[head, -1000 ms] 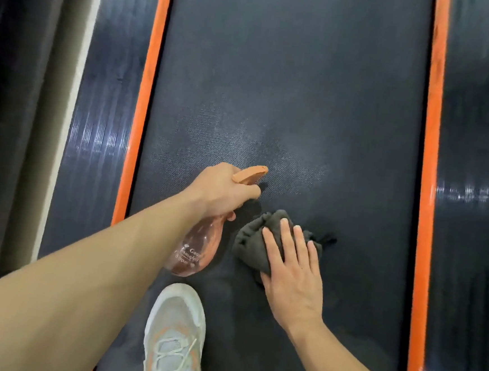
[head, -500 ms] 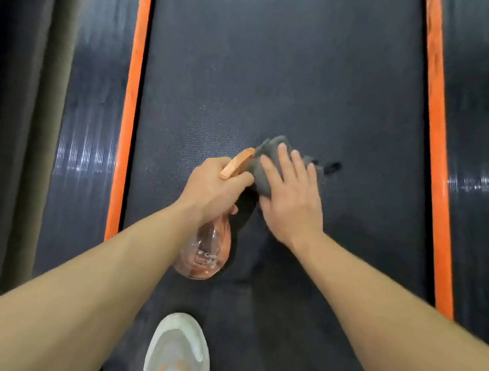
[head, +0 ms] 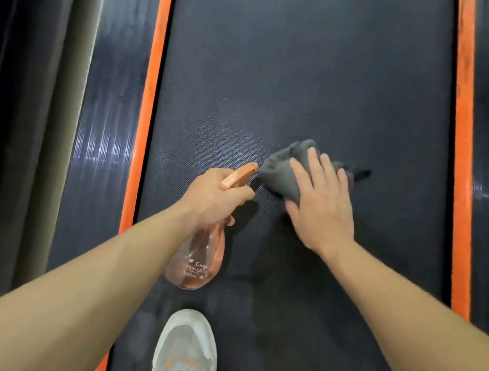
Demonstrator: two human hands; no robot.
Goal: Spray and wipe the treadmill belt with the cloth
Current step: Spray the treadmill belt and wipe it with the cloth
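The dark textured treadmill belt [head: 319,74] fills the middle of the view, with a faint damp sheen ahead of my hands. My left hand [head: 213,196] grips the neck of a clear orange spray bottle [head: 199,258], its orange nozzle pointing forward toward the cloth. A bunched grey cloth [head: 282,170] lies on the belt just right of the nozzle. My right hand [head: 321,203] presses flat on the cloth with straight spread fingers, hiding its near half.
Orange strips run along the belt, one on the left [head: 151,90] and one on the right [head: 460,143], with glossy dark side rails [head: 105,116] outside them. My grey and orange shoe [head: 185,350] stands on the belt below the bottle.
My right hand has slid the cloth forward along the belt and then a little to the right, away from the nozzle. The left hand keeps holding the bottle in about the same place.
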